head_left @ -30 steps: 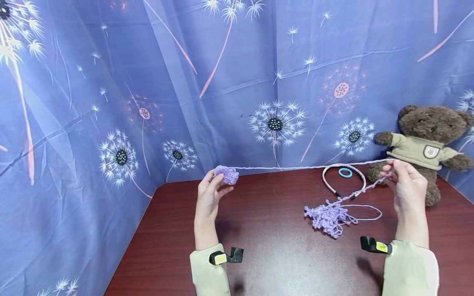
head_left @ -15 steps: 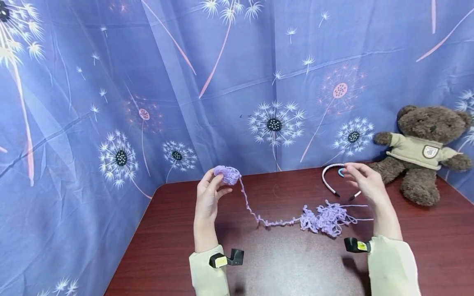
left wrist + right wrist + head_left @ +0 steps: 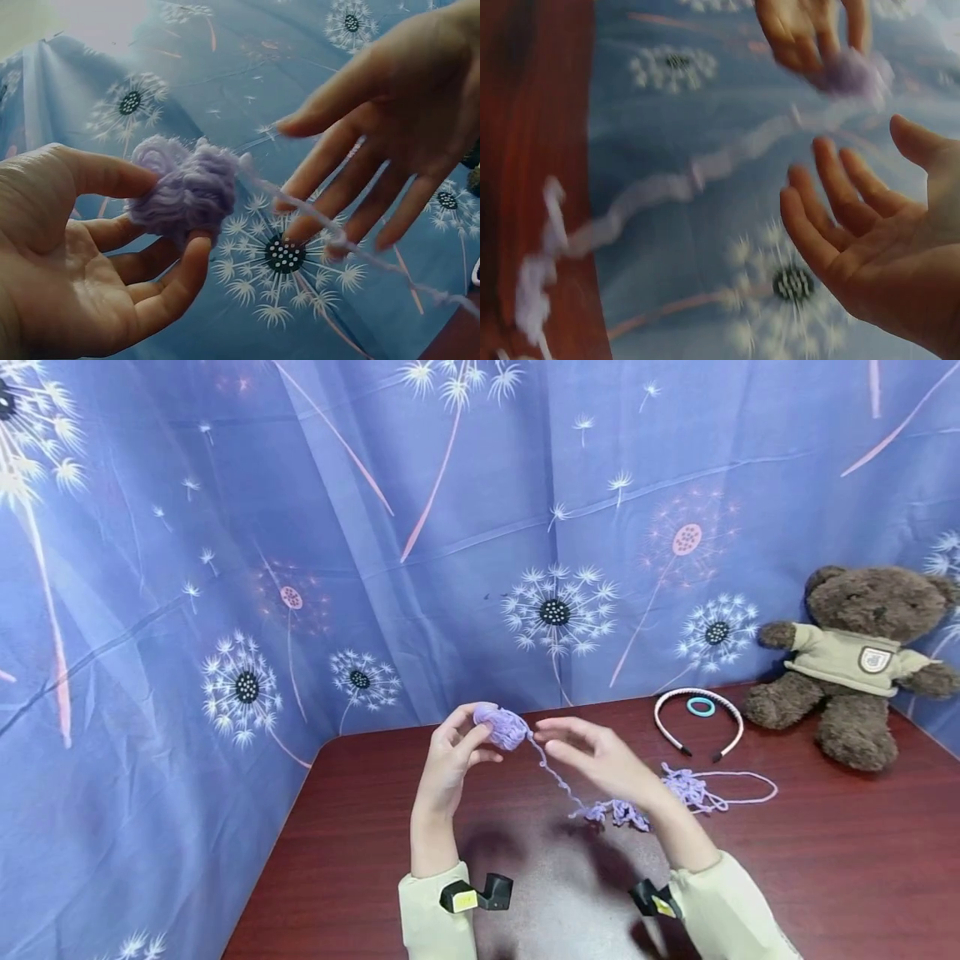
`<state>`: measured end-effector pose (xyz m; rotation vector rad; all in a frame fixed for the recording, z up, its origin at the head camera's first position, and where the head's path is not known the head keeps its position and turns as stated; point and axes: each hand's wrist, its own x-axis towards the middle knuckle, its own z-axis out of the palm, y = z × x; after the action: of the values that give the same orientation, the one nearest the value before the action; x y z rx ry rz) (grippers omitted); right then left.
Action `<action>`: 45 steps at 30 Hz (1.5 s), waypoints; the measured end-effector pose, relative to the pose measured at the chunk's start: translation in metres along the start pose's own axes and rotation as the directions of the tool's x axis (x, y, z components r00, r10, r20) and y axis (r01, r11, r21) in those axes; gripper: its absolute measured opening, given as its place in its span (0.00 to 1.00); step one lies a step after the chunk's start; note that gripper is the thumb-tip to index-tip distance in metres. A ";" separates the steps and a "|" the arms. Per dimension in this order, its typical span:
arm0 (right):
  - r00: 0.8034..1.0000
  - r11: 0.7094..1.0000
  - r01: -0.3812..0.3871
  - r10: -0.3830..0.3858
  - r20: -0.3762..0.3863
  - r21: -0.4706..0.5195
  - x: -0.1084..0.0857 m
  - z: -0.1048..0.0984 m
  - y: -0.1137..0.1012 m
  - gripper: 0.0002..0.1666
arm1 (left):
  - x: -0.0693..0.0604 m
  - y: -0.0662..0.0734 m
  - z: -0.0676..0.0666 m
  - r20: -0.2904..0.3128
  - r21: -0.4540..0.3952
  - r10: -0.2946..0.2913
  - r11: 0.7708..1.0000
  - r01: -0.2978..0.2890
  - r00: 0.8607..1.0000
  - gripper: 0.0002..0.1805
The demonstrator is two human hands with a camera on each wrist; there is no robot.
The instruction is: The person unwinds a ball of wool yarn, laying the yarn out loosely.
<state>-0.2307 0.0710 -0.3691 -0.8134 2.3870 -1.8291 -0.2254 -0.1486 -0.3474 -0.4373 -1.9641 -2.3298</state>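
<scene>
We see a small purple yarn bundle [image 3: 506, 729] held up above the table [image 3: 352, 827], its long axis tipping in the head view from upper left down to lower right, with a rounded end by the thumb. A single knobbly strand [image 3: 553, 772] leaves the bundle on its right side and slants down and rightward to a loose tangle of the same yarn [image 3: 684, 785] on the tabletop; the right forearm crosses in front of that tangle, and one loop of it points off to the right. Our left hand [image 3: 453, 752] pinches the bundle, thumb on the near face and fingers curled beneath and behind it, palm turned partly upward in the left wrist view. Our right hand [image 3: 603, 760] has its fingers spread and nearly straight, thumb well away from them, with nothing gripped; it reaches toward the bundle just beside the strand, and the right wrist view, though blurred, shows a gap between fingertips and yarn. Farther back on the right, a pale hairband [image 3: 657, 718] lies with its dark tips toward us, and a blue ring [image 3: 701, 714] lies within its curve. Beside the hairband a brown teddy bear [image 3: 840, 668] in a tan shirt sits facing us, against a blue curtain [image 3: 450, 635] printed with dandelions.
</scene>
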 end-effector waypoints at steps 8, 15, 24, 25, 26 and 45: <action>0.996 1.000 0.025 -0.026 -0.086 -0.007 0.002 0.011 0.000 0.14 | -0.001 0.000 0.004 0.053 0.044 -0.021 0.999 0.019 0.998 0.19; 0.982 0.999 -0.005 0.015 -0.187 0.053 -0.002 -0.016 -0.003 0.17 | -0.002 0.003 -0.004 0.004 0.014 -0.023 1.000 0.023 1.000 0.17; 0.992 1.000 0.022 -0.019 -0.123 0.016 0.000 0.000 -0.001 0.16 | 0.000 0.000 0.005 0.054 0.005 -0.024 1.000 0.024 0.998 0.18; 0.994 1.000 0.016 -0.015 -0.109 0.005 0.001 0.004 -0.002 0.16 | 0.000 0.000 0.007 0.069 0.013 -0.024 1.000 0.023 0.997 0.18; 0.995 1.000 0.008 -0.008 -0.101 0.001 0.001 0.007 -0.002 0.15 | 0.001 -0.001 0.008 0.080 0.017 -0.024 1.000 0.023 0.997 0.19; 0.922 0.975 0.055 0.033 -0.386 0.215 -0.012 -0.057 0.003 0.11 | -0.005 0.007 -0.015 -0.082 -0.105 0.006 0.994 -0.015 0.997 0.13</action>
<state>-0.2400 0.1275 -0.3572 -0.4774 2.3111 -2.4027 -0.2214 -0.1656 -0.3441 -0.3525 -1.8050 -2.4127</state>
